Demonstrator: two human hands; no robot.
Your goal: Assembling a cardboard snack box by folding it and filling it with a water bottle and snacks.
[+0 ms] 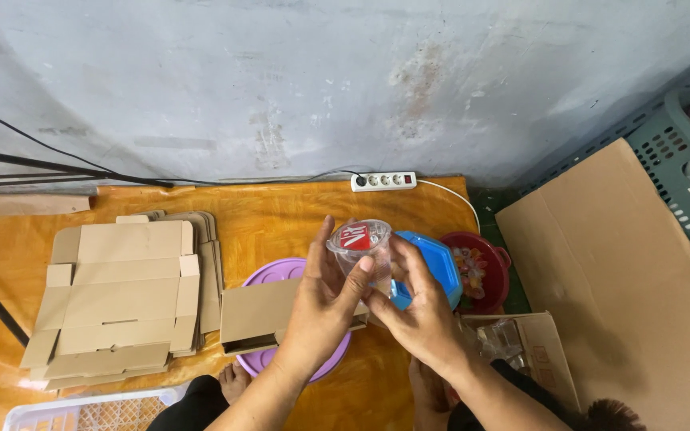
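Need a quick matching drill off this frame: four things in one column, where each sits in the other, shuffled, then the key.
Things:
1. clear plastic cup
2. power strip
3. stack of flat cardboard blanks
4. red bowl

Places:
A. on the orange mat by the wall
B. right of the blue lid
C. held between the left hand and the right hand
D. left of the purple lid, flat on the mat

Pairs: 1-C, 2-A, 3-D, 4-B
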